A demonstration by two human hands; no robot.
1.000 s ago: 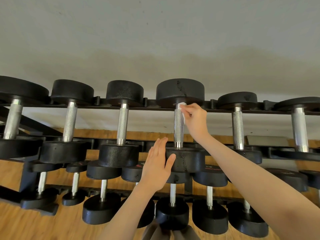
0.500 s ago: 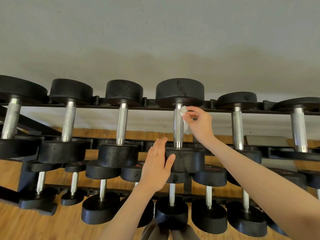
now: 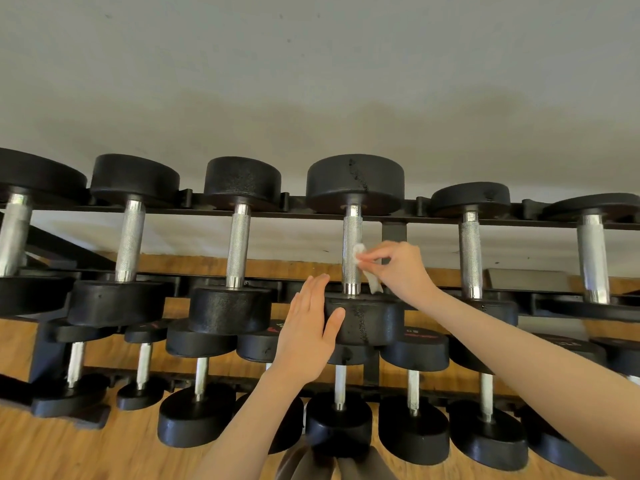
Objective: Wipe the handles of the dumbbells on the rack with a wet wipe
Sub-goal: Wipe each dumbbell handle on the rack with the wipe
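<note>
The rack carries the dumbbell mid-top-row. The right hand, pinching the wet wipe, has slid from the handle's top to its lower half, so one pass is nearly done. The left hand, fingers straight, braces the near head. Neighbouring handles stand well apart, leaving room.

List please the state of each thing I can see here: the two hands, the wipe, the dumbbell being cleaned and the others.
Right hand: pinches the wet wipe.
Wet wipe: crumpled, pressed on the handle's right side.
Handle: bare metal, upright in view.
Left hand: fingers straight, resting on the dumbbell's near head.
Other dumbbells: seated on the rack, untouched.
</note>
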